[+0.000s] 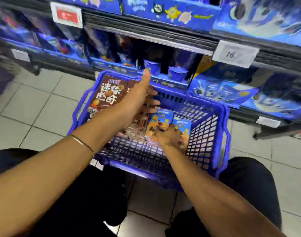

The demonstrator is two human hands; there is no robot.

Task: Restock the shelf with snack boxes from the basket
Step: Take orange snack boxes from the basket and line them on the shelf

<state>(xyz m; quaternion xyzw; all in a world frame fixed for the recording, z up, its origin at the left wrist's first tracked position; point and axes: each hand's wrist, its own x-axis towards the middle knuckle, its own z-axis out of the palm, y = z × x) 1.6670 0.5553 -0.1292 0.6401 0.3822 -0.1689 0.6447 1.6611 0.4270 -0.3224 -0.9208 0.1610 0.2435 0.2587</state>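
Basket (225, 127): blue plastic, open lattice walls, set on the tiled floor (43, 108) between the knees and the foot of the shelf (146, 38).

Contents, left and far: brown boxes (108, 93), large, leaning upright, printed faces turned toward the camera.

Contents, right and near: blue boxes (161, 118), two side by side and touching, smaller, long axis running near to far, faces tilted upward, near ends lowest.

Right hand (168, 136): down inside the basket, on the near ends of the blue boxes, fingers curled over the one further right. Judged a grip on that box; blurred, so depth of hold not certain.

Left hand (137, 98): over the middle of the basket, just beside the brown boxes, fingers straight and spread, thumb pointing far toward the shelf. Holding nothing. Thin bracelet (81, 142) on the forearm.

Shelf: far of the basket and above it, rows of blue packs, a dark gap in the lower row straight beyond the far rim. Price tag (235, 53) on the rail to the right.

Deciding relation: blue boxes directly under the right hand, gripped end nearest the body, free end already aimed at the shelf. Likely move: lift up and away, along the long axis, toward the gap. Left hand nearer the brown boxes, well placed for those instead.

Risk: neighbouring blue box dragged up alongside.
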